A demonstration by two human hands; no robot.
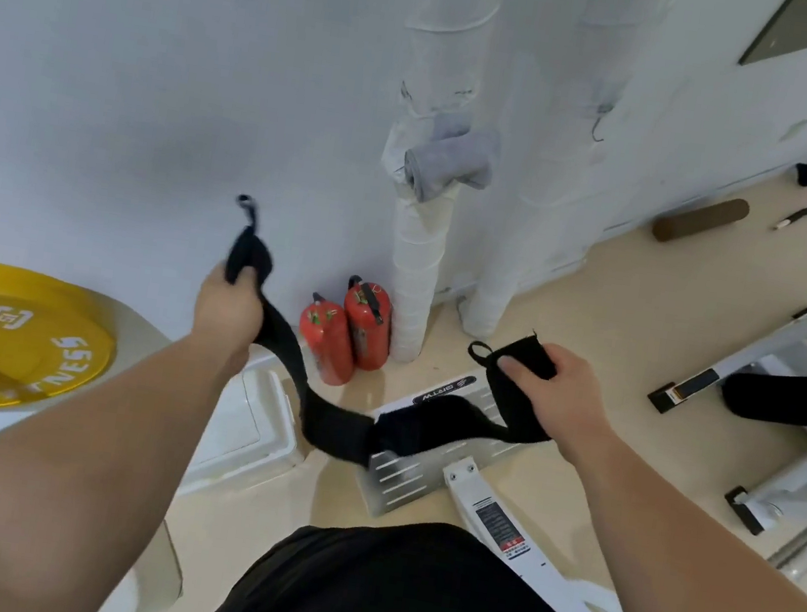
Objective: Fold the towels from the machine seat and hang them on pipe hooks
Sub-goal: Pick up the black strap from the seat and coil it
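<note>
1. Black garment (400, 611): on the person's torso, lowest in frame.
2. Left hand (230, 305): raised, fingers curled round one end of the black towel (338, 426).
3. Right hand (555, 394): thumb and fingers pinch the other end; the towel sags between the hands over a slotted metal plate (398, 479).
4. Grey towel (445, 161): folded, hanging on the wrapped pipe (413, 276).
5. Two red fire extinguishers (348, 337): at the pipe's foot.

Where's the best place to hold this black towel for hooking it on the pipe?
Probably the black towel end at the right hand, just behind its small loop, coming from the right: the loop juts left, free, toward the pipe.
</note>
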